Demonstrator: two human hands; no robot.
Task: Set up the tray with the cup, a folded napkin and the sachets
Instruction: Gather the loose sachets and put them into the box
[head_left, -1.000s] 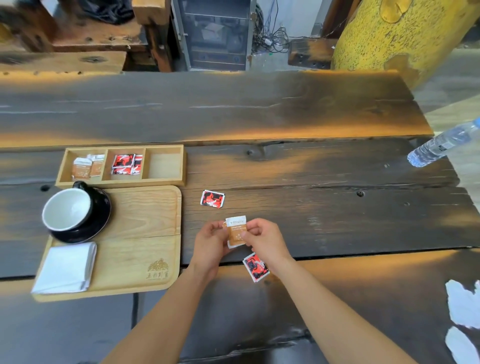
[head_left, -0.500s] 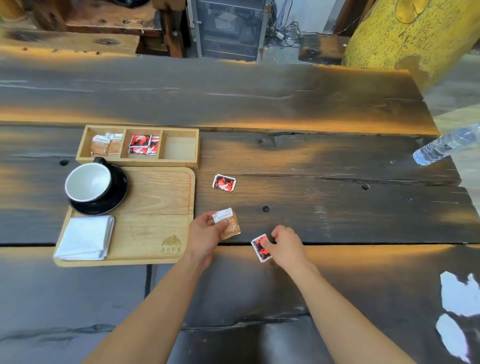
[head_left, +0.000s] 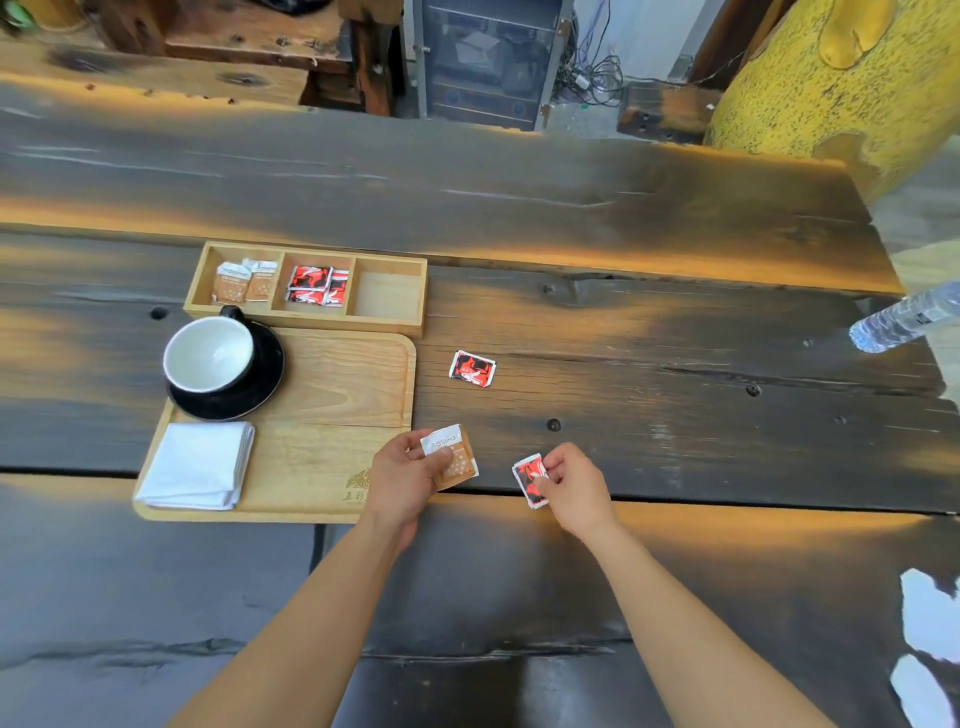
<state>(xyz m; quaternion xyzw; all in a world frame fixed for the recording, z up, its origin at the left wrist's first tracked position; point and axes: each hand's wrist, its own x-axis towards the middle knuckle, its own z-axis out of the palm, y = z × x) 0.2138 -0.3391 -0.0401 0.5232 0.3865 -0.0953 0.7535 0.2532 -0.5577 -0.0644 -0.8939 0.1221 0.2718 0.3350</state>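
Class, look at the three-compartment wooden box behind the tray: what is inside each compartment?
In the three-compartment wooden box, the left section holds brown-and-white sachets, the middle holds red-and-black sachets, and the right section shows bare wood. Overlapping hides the exact counts and anything beneath them.

— Where does the view sit?

— On the person's head, above the near edge of the bench (head_left: 623, 218), facing forward and down.

— How near?

— Close enough that both forearms run in from the bottom edge, and the hands sit just below the middle. The wide lens bends the planks.

— And farther off?

— The far side of the bench, then a cabinet (head_left: 488, 57) and a yellow pillar (head_left: 852, 78) along the top. There is only this one view, so nothing is shared.
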